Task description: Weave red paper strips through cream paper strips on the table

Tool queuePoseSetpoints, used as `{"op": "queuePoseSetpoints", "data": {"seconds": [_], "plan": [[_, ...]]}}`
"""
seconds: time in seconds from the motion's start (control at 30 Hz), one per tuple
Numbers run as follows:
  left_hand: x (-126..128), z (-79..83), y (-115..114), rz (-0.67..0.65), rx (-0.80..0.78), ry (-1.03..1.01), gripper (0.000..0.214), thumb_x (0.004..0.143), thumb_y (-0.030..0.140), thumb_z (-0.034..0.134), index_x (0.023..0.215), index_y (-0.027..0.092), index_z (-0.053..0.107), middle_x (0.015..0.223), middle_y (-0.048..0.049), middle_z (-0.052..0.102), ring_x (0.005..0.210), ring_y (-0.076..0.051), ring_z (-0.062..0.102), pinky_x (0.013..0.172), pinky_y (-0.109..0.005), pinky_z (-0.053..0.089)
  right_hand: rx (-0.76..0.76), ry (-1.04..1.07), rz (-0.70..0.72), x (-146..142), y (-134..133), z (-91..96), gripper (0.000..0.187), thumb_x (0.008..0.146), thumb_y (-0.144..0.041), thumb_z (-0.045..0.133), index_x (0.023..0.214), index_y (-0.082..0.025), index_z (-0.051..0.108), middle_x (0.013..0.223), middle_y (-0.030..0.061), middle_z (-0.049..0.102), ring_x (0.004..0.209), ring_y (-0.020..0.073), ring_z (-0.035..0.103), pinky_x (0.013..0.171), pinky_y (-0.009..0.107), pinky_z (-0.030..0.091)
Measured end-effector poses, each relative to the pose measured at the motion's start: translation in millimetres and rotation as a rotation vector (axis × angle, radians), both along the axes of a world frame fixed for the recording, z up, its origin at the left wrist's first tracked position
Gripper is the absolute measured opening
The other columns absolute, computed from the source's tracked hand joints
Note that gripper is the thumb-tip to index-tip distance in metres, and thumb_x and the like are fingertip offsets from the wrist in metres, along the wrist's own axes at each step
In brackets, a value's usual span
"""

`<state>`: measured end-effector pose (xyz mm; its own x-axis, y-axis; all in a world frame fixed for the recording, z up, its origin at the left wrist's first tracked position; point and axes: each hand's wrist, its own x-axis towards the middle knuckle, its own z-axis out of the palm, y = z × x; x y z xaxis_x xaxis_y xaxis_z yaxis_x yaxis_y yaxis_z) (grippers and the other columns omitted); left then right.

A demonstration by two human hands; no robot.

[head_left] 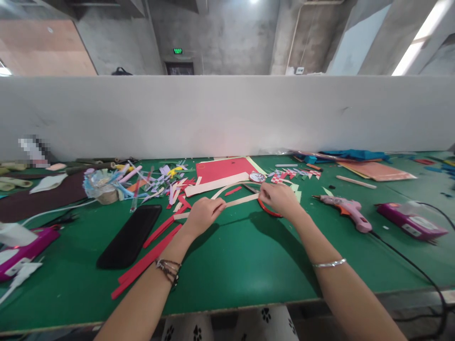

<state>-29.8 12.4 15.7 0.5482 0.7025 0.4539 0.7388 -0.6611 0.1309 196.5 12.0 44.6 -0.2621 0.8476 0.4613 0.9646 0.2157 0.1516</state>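
A cream paper strip point(242, 201), pinched by the left hand point(204, 214) and the right hand point(280, 199).
It looks light, floppy and easy to crease; it is best held by its ends.

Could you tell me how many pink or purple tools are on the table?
3: a glue gun beside the right hand, a purple tool far right, a magenta tool far left. Clutter may hide others.

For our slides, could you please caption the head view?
Left hand and right hand hold a cream paper strip over a green table, glue gun alongside.
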Motion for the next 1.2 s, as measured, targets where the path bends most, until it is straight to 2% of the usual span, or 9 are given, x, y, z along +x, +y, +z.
{"op": "queuePoseSetpoints", "data": {"seconds": [0.17, 0.27, 0.33, 0.4, 0.5, 0.7, 0.87, 0.97, 1.2], "plan": [[-5.6, -3.0, 4.2, 0.022, 0.100, -0.039, 0.035, 0.088, 0.030, 0.025, 0.074, 0.017, 0.055, 0.060, -0.0004, 0.061, 0.055, -0.014, 0.053, 0.055, -0.023, 0.033, 0.196, 0.145, -0.187, 22.5, 2.7, 6.8, 0.018, 0.073, -0.015, 0.039, 0.065, -0.016, 0.055, 0.056, 0.0050, 0.058, 0.053, 0.0154, 0.049, 0.056, 0.025, 0.029], [-3.8, -3.6, 4.9, -0.054, 0.194, -0.041, 0.034, 0.088, 0.028, 0.026, 0.074, 0.017, 0.054, 0.061, 0.0003, 0.062, 0.055, -0.013, 0.054, 0.056, -0.023, 0.033, 0.291, 0.199, 0.063, 6.5, -1.0, 4.0, 0.019, 0.078, -0.018, 0.038, 0.077, -0.014, 0.056, 0.074, 0.0082, 0.061, 0.069, 0.0172, 0.053, 0.066, 0.026, 0.033], [-0.5, -3.8, 4.4, -0.100, 0.274, -0.048, 0.032, 0.089, 0.025, 0.027, 0.073, 0.017, 0.053, 0.064, 0.0007, 0.063, 0.057, -0.012, 0.055, 0.057, -0.023, 0.032, 0.242, 0.108, 0.310, -14.1, -5.2, -0.1, 0.019, 0.079, -0.026, 0.043, 0.089, -0.016, 0.056, 0.091, 0.0092, 0.060, 0.083, 0.0190, 0.051, 0.074, 0.028, 0.032], [3.4, -4.0, 3.6, -0.123, 0.370, -0.044, 0.030, 0.089, 0.022, 0.027, 0.073, 0.016, 0.052, 0.064, 0.0011, 0.063, 0.057, -0.011, 0.055, 0.059, -0.023, 0.032, 0.144, -0.011, 0.442, -34.1, -9.2, -4.1, 0.016, 0.081, -0.025, 0.043, 0.083, -0.017, 0.057, 0.087, 0.0070, 0.060, 0.080, 0.0173, 0.051, 0.075, 0.028, 0.031], [9.2, -4.2, 2.2, -0.128, 0.521, 0.035, 0.027, 0.087, 0.017, 0.029, 0.071, 0.016, 0.052, 0.058, 0.0023, 0.060, 0.054, -0.010, 0.053, 0.061, -0.024, 0.032, 0.004, -0.075, 0.441, -51.3, -12.7, -8.6, 0.022, 0.083, -0.017, 0.040, 0.070, -0.016, 0.057, 0.066, 0.0029, 0.059, 0.064, 0.0131, 0.050, 0.071, 0.026, 0.030], [14.5, 1.7, -2.3, -0.109, 0.728, 0.148, 0.023, 0.078, 0.011, 0.036, 0.059, 0.017, 0.048, 0.049, 0.0041, 0.053, 0.047, -0.009, 0.048, 0.060, -0.025, 0.030, -0.166, -0.021, 0.444, -48.9, -14.1, -11.7, 0.025, 0.084, -0.024, 0.039, 0.069, -0.015, 0.056, 0.056, 0.0012, 0.057, 0.051, 0.0110, 0.043, 0.058, 0.024, 0.028], [6.1, 10.2, -2.9, -0.043, 0.793, 0.137, 0.021, 0.073, 0.010, 0.038, 0.055, 0.017, 0.047, 0.043, 0.0053, 0.050, 0.041, -0.009, 0.045, 0.056, -0.025, 0.029, -0.194, 0.136, 0.512, -30.0, -12.0, -7.0, 0.029, 0.085, -0.025, 0.034, 0.067, -0.016, 0.055, 0.053, 0.0006, 0.052, 0.052, 0.0115, 0.044, 0.053, 0.021, 0.027], [-8.2, 13.0, -1.8, 0.018, 0.801, 0.168, 0.023, 0.072, 0.009, 0.038, 0.053, 0.017, 0.048, 0.041, 0.0047, 0.051, 0.039, -0.009, 0.044, 0.054, -0.025, 0.029, -0.186, 0.239, 0.476, -12.0, -7.5, -1.7, 0.029, 0.085, -0.026, 0.032, 0.068, -0.017, 0.055, 0.054, 0.0015, 0.054, 0.053, 0.0119, 0.045, 0.053, 0.020, 0.028], [-62.2, 22.9, -2.5, 0.162, 0.639, 0.351, 0.029, 0.075, 0.012, 0.034, 0.054, 0.018, 0.054, 0.045, 0.0012, 0.058, 0.041, -0.012, 0.049, 0.051, -0.024, 0.031, -0.172, 0.299, 0.381, -2.4, -5.2, 3.1, 0.031, 0.083, -0.029, 0.031, 0.067, -0.018, 0.055, 0.054, 0.0018, 0.054, 0.048, 0.0120, 0.045, 0.051, 0.021, 0.027]]}}
